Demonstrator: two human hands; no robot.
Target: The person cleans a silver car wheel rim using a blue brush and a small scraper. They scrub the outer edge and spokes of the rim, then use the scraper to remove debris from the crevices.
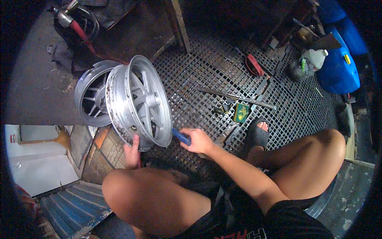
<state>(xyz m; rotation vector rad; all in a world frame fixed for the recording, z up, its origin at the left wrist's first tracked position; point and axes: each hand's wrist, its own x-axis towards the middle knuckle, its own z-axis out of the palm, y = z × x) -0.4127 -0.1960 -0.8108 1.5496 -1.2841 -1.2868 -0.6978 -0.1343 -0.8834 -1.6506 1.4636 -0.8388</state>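
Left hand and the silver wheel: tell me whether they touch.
Touching. The head view shows the left hand pressed against the lower rim of the upright silver wheel, thumb up on the rim edge, no gap between them.

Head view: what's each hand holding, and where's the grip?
Right hand holds a blue-handled tool; grip on the handle, tip at the wheel rim. Left hand steadies the rim at its bottom edge.

A repair workshop for wheels, dirty black metal grate floor (223,67), two silver wheel rims (139,101) standing on it, long metal bar (236,96) and small tin (241,112) lying on the grate, blue jug (338,69) at the far right edge, red hose (81,34) at the back left.
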